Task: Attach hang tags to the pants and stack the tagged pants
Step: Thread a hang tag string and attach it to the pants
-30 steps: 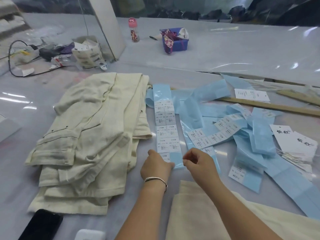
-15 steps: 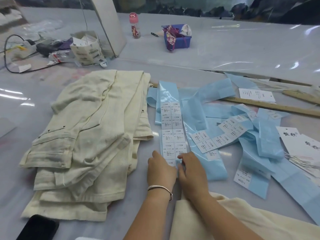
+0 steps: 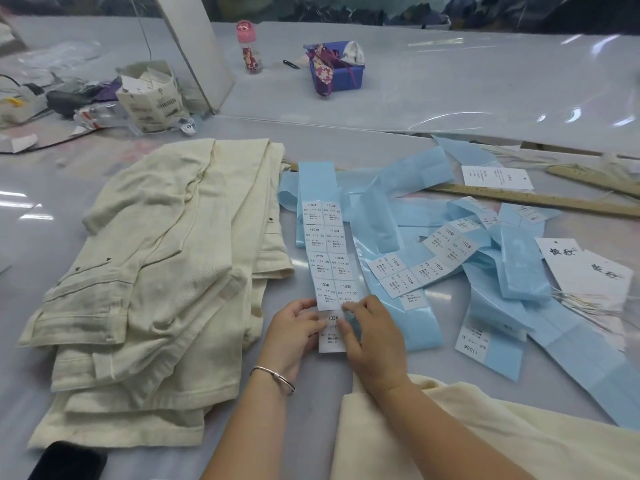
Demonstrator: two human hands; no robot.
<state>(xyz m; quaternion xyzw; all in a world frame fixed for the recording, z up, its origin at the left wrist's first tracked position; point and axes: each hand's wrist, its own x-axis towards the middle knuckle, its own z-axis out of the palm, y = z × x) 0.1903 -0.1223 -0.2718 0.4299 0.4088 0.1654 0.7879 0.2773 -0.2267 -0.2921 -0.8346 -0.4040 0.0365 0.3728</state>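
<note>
White paper size sticker (image 3: pixel 331 336) pinched between left hand (image 3: pixel 294 336) and right hand (image 3: pixel 372 336) off the blue-backed label strip (image 3: pixel 327 251) — peel crooked and it could tear!

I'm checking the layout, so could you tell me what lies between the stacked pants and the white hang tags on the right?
In the head view, blue sticker strips and both hands.

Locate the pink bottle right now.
In the head view, the pink bottle stands upright far across the table, left of the blue bin.
</note>
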